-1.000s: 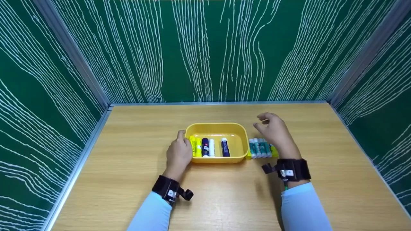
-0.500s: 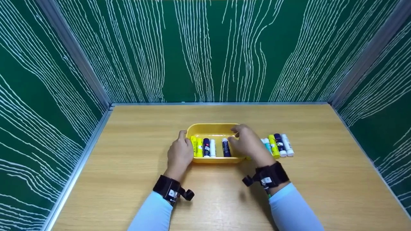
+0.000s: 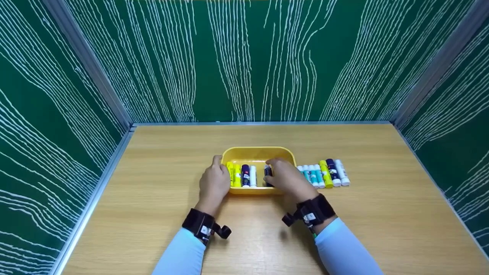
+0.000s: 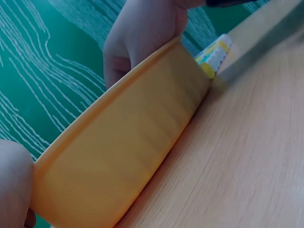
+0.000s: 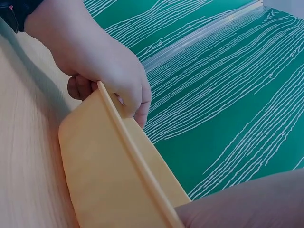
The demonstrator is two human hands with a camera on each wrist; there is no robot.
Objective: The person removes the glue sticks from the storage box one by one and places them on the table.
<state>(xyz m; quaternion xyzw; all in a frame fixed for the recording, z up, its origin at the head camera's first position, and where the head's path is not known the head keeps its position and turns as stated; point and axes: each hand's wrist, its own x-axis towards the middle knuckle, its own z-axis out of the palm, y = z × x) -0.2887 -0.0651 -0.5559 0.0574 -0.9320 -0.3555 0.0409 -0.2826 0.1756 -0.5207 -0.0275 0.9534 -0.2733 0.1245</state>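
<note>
My left hand [image 3: 214, 179] grips the left end of a yellow plastic tray [image 3: 259, 190], its fingers around the rim, as the right wrist view also shows. Inside the tray my right hand [image 3: 288, 177] pinches a dark purple glue stick [image 3: 268, 171] with a light cap, thumb and index finger near its two ends. At the tray's left side lie yellow glue sticks [image 3: 237, 175], another dark purple glue stick [image 3: 245, 175] and a white glue stick [image 3: 253, 176], side by side. The tray's wall hides the right fingertips in the left wrist view.
Just right of the tray, a row of glue sticks lies on the wooden table [image 3: 244, 236]: several teal-and-white ones [image 3: 313, 175], a yellow one [image 3: 326, 173], a dark purple one [image 3: 333, 172] and a white one [image 3: 342, 172]. Green panels with white lines [image 3: 229, 61] enclose the table.
My right hand has moved left from above the row on the table into the tray and taken hold of the dark purple glue stick. The left hand has stayed on the tray's rim.
</note>
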